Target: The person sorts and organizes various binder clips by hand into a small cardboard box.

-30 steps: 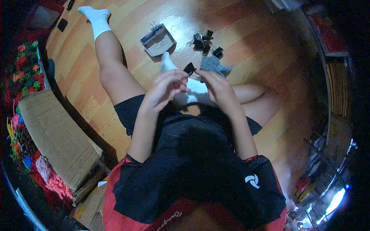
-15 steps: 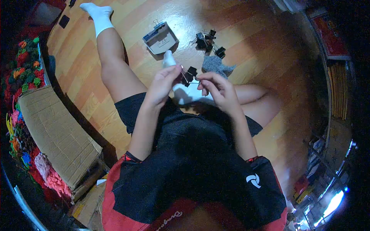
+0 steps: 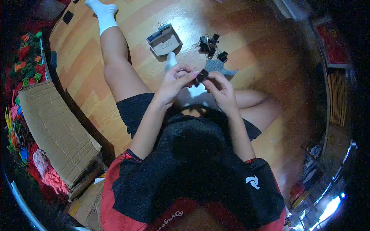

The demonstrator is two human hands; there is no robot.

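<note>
A black binder clip (image 3: 201,77) is held in front of me, over my folded leg. My left hand (image 3: 175,85) pinches it from the left, with a thin wire handle showing near the fingertips. On the other side, the closed fingers of my right hand (image 3: 222,91) grip the same clip. Just beyond the hands lies a grey fuzzy cloth (image 3: 220,68) on the floor. Behind it is a pile of black binder clips (image 3: 208,47) with silver handles. An open shallow box (image 3: 166,45) stands to the left, with a clip's wire handles at its far edge.
My outstretched leg (image 3: 115,50) lies along the left on the wooden floor (image 3: 142,15). A cardboard box (image 3: 58,129) is at the left, beside colourful yarn bundles (image 3: 27,69). At the right stands a shelf with brown folders (image 3: 337,100). A dark phone-like object (image 3: 68,17) lies far left.
The binder clip has shifted right and turned between my hands. My left hand has moved right, closer to my right hand. The whole view has shifted slightly.
</note>
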